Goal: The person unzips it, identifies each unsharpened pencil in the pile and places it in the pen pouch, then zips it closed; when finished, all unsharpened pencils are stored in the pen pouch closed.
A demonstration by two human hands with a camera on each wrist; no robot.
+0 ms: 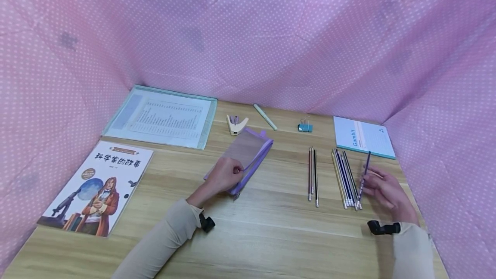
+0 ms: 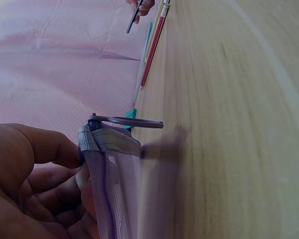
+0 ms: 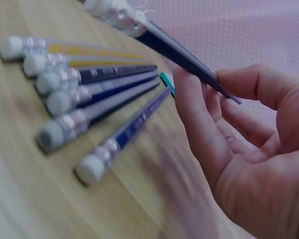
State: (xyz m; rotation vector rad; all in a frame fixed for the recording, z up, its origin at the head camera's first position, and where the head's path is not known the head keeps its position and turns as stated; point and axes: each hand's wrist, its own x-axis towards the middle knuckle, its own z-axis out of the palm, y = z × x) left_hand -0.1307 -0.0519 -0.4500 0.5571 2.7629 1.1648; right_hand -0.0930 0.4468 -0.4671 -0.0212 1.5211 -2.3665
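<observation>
Pencil case [image 1: 245, 158] left of pencils [image 1: 346, 178]

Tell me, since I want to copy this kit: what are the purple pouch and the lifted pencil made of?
The purple pouch looks like soft see-through mesh fabric, its weave showing at the left wrist. The pencil looks like dark-painted glossy wood with a shiny metal band and white eraser.

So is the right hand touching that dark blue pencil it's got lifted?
Touching. The right wrist view shows the right hand pinching the dark blue pencil between fingertip and thumb, raised above the table.
</observation>
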